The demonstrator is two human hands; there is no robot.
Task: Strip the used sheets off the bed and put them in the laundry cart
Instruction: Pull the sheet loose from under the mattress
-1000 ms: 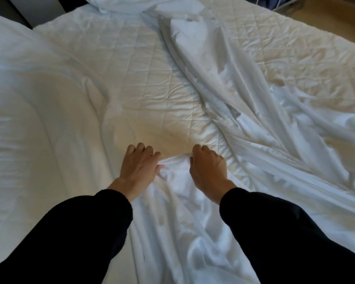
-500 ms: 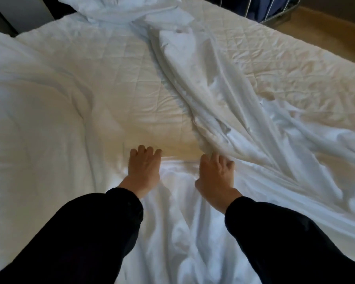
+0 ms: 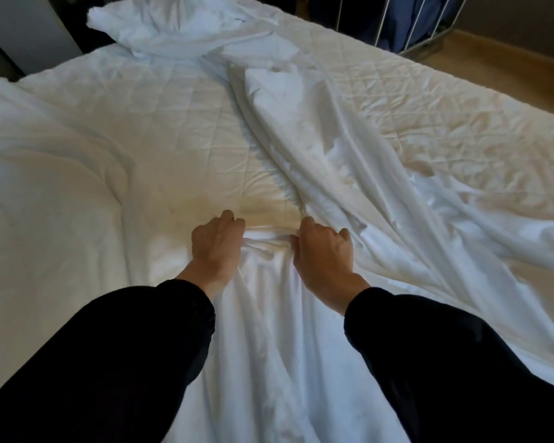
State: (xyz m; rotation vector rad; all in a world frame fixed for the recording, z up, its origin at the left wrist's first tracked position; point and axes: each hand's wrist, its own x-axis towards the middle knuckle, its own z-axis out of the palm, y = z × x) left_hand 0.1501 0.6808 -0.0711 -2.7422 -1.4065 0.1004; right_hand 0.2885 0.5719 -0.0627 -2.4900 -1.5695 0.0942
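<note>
A: Where does the head view look from?
B: Above the near edge of the bed [image 3: 173,129], facing forward and down across it.
A: How near?
B: Very. Dark sleeves [image 3: 109,362] fill the bottom; the left hand [image 3: 216,247] and right hand [image 3: 325,254] grip the sheet [image 3: 269,314] on the bed at mid-frame.
A: How far does it reach?
B: Past the bed's far right side, to the laundry cart [image 3: 413,24] at the top edge.

1. On the bed [image 3: 445,100], a flat quilted strip [image 3: 179,129] lies open between the duvet [image 3: 45,187] along the left edge and the bunched sheet [image 3: 301,129].
2. The sheet ridges up from far edge to near edge, splitting the bed.
3. A linen heap [image 3: 160,30] blocks the far left corner.
4. The cart [image 3: 413,24] stands just beyond the far right edge.
</note>
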